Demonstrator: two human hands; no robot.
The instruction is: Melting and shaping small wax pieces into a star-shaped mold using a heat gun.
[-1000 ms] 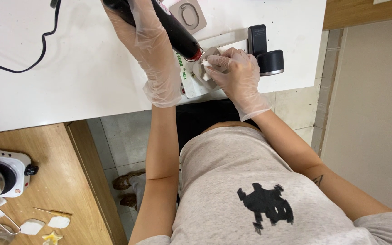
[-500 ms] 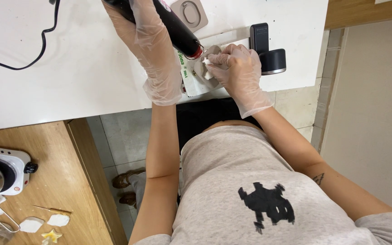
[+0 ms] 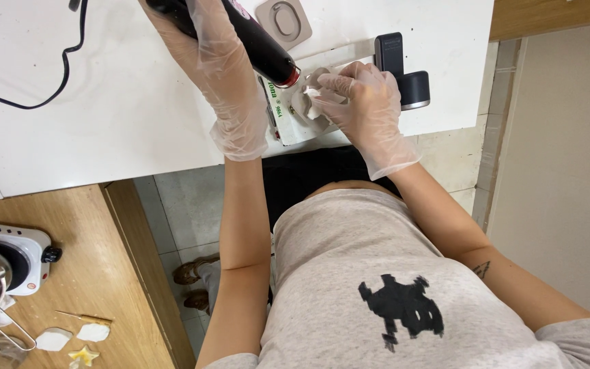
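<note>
A gloved right hand pinches a small pale moulded piece on the white table; at ten o'clock, the gloved left hand grips a black heat gun, nozzle just beside it. Heating appears under way, unfinished.

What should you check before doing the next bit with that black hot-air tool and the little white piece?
1. Left hand grips the black hot-air tool firmly: ok.
2. Nozzle aims at the small white piece, not at the right hand's fingers: cannot tell, they are very close.
3. Both hands wear gloves: ok.
4. White piece rests on the paper sheet, held by the right hand: ok.
5. Black cord lies away from the nozzle: ok.
6. Black stand sits clear of the work spot: ok, beside the right hand.
</note>
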